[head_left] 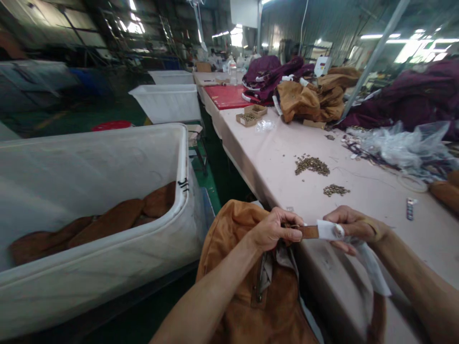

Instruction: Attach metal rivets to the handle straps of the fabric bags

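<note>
We find the strap (310, 232) stretched between 2 hands at the table's (272, 153) near edge, beside the brown bag (229, 224). The left hand (274, 230) pinches its brown part; the right hand (349, 227) grips its white wrapping (325, 230). We judge the step as handling the wrapped section; the next move calls for a steady left pinch. The long axis runs nearly level, pointing left to right.

The left hand (274, 229), at lower centre of the frame, is bare, and its forearm (211, 291) is also uncovered. The right hand (353, 227), at lower right, wears a narrow yellowish-tan band (375, 230) near the wrist; its material is not clear. The right forearm (419, 282) is bare too.
</note>
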Demonstrator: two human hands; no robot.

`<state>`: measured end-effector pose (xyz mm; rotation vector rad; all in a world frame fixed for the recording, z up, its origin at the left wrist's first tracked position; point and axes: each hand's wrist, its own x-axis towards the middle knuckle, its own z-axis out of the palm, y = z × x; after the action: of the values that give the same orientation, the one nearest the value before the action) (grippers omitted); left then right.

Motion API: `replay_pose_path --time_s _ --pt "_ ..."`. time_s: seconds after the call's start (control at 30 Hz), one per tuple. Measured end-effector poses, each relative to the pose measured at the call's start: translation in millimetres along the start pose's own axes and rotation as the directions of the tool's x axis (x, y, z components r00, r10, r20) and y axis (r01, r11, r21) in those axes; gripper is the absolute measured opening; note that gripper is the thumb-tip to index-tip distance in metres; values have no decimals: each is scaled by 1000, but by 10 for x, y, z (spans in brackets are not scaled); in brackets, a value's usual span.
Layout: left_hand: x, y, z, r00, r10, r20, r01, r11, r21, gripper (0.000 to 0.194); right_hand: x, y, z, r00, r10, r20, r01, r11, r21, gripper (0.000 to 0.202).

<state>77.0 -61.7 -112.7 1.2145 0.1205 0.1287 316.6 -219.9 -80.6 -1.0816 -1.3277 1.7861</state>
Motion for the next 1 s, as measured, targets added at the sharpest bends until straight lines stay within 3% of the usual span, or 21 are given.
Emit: replay_pose_path --time_s 0.07,0.23,0.47,0.63,0.73,0.8,0.87,0.93,1.0 --pt "47 -21 62 1000 16 13 -17 1000 12 51 -70 30 -98 1000 15 6 -16 999 28 37" --pt "64 -25 157 999 44 13 -45 971 234 34 -288 99 -248 990 141 19 -142 990 20 35" --pt "99 -35 56 999 23 42 -30 983 183 41 -305 169 -310 989 145 -28 -142 988 65 37" --pt "63 -217 -16 999 -38 -31 40 997 65 47 -129 164 -271 978 208 -26 -208 978 8 38" --pt "57 -306 -5 992 -38 -117 41 999 26 40 -52 87 -305 971 222 -90 -230 969 -90 39" --pt "63 -316 16 987 -40 -157 42 999 7 38 -12 -9 -406 963 177 -203 -219 954 -207 43" --pt "68 -293 42 985 -50 -168 48 999 -14 38 56 -109 -579 916 71 -395 -221 910 -350 45" --pt "67 -257 69 982 -60 -179 55 998 -37 38 193 -178 -801 824 -63 -563 -240 861 -448 44" --pt "61 -228 93 979 -75 -189 65 996 -56 38 413 -206 -1031 747 -159 -646 -254 829 -498 42"
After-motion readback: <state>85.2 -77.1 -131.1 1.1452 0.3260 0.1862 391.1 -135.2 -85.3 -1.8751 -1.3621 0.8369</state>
